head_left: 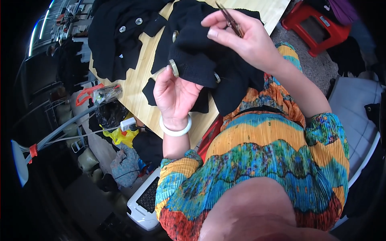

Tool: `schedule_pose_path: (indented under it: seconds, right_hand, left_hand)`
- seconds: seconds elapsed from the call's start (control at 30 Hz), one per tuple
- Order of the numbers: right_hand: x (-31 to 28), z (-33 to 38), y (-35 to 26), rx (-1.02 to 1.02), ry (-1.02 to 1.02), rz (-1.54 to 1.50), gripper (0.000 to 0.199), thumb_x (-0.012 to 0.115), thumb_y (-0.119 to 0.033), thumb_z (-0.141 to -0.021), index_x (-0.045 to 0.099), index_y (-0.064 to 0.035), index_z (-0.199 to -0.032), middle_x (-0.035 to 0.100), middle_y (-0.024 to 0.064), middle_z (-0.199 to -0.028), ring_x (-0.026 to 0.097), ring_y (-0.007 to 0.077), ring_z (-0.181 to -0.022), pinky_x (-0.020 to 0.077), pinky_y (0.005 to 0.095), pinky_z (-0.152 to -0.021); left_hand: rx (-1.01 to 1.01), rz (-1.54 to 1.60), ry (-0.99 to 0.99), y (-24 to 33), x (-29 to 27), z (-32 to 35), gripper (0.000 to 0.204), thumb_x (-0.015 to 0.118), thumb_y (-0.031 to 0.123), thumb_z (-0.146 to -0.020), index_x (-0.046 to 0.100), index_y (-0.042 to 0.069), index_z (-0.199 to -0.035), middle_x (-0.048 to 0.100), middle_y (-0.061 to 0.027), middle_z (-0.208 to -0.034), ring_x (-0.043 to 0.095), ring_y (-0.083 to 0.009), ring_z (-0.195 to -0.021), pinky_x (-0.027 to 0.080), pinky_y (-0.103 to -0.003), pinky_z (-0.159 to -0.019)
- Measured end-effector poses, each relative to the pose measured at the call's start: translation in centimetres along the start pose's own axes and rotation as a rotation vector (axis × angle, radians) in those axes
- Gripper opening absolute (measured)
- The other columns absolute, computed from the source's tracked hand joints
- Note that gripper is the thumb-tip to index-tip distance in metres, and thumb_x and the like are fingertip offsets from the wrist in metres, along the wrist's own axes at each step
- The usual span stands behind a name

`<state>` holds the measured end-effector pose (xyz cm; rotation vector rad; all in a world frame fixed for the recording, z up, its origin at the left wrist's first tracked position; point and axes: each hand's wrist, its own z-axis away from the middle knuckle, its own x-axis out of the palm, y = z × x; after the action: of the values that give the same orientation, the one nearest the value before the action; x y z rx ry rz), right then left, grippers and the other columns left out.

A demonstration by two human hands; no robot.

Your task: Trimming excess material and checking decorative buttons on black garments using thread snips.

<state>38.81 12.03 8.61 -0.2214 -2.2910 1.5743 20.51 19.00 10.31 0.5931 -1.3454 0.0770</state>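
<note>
A black knitted garment (193, 38) with gold-rimmed buttons lies partly on the wooden table and hangs over its near edge. My left hand (177, 96), with a white bangle (175, 127) on the wrist, is under its edge. The left thumb and fingers close on the cloth beside a round button (173, 68). Above the garment, my right hand (251, 40) holds a pair of thread snips (232, 22) in its fingers, points upward. Its thumb and forefinger come near each other over the cloth; any thread between them is too fine to make out.
Another black garment (116, 40) with light buttons lies at the table's (136, 102) far left. A red stool (317, 30) stands at the far right. Left of the table are a lamp arm (64, 127), a yellow bag (122, 137) and a white plug (128, 124). A grey bin (354, 108) is at the right.
</note>
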Motion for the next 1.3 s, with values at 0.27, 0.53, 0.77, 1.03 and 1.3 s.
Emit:
schedule_pose_path:
  seconds: [0.27, 0.53, 0.77, 1.03, 1.3]
  right_hand:
    - [1.6, 1.2, -0.2, -0.432, -0.091, 0.383, 0.026, 0.067, 0.001, -0.067, 0.062, -0.0023, -0.091, 0.056, 0.0067, -0.086, 0.056, 0.0126, -0.073, 0.0455, 0.0212, -0.058]
    - [0.9, 0.6, 0.1, -0.540, -0.191, 0.528, 0.028, 0.053, 0.011, -0.058, 0.056, -0.0024, -0.082, 0.054, 0.0079, -0.083, 0.056, 0.0213, -0.061, 0.0432, 0.0261, -0.050]
    - [-0.9, -0.8, -1.6, -0.387, 0.070, 0.483, 0.022, 0.060, -0.012, -0.076, 0.052, -0.0024, -0.095, 0.053, 0.0035, -0.076, 0.051, 0.0120, -0.066, 0.0429, 0.0233, -0.059]
    - [0.7, 4.7, -1.8, -0.051, -0.071, 0.109, 0.026, 0.056, -0.020, -0.083, 0.047, -0.0008, -0.098, 0.057, 0.0078, -0.075, 0.057, 0.0139, -0.065, 0.0447, 0.0248, -0.059]
    - [0.5, 4.8, -1.9, -0.096, -0.105, 0.152, 0.030, 0.067, -0.017, -0.075, 0.051, -0.0024, -0.096, 0.052, 0.0030, -0.065, 0.051, 0.0069, -0.056, 0.0419, 0.0205, -0.052]
  left_hand:
    - [0.021, -0.180, 0.088, -0.8, 0.0, -0.4, 0.026, 0.044, 0.014, -0.088, 0.050, 0.000, -0.109, 0.053, -0.0158, -0.110, 0.051, -0.0269, -0.103, 0.044, -0.042, -0.086]
    - [0.073, -0.501, 0.169, 0.2, -1.1, 0.1, 0.024, 0.050, 0.009, -0.084, 0.050, 0.000, -0.106, 0.056, -0.0136, -0.103, 0.055, -0.0229, -0.097, 0.044, -0.038, -0.086]
    - [0.163, -0.494, 0.142, -1.0, -0.4, -0.2, 0.035, 0.053, 0.009, -0.083, 0.045, 0.003, -0.117, 0.055, -0.0089, -0.106, 0.054, -0.0200, -0.096, 0.046, -0.033, -0.081]
    - [0.261, -0.434, 0.085, -1.3, -0.9, 0.3, 0.041, 0.058, 0.009, -0.080, 0.045, 0.007, -0.118, 0.055, -0.0092, -0.107, 0.054, -0.0232, -0.098, 0.045, -0.035, -0.080]
    - [0.302, -0.780, 0.144, -1.3, 0.0, 0.7, 0.045, 0.059, 0.014, -0.080, 0.042, 0.004, -0.121, 0.051, -0.0101, -0.115, 0.050, -0.0237, -0.105, 0.040, -0.039, -0.091]
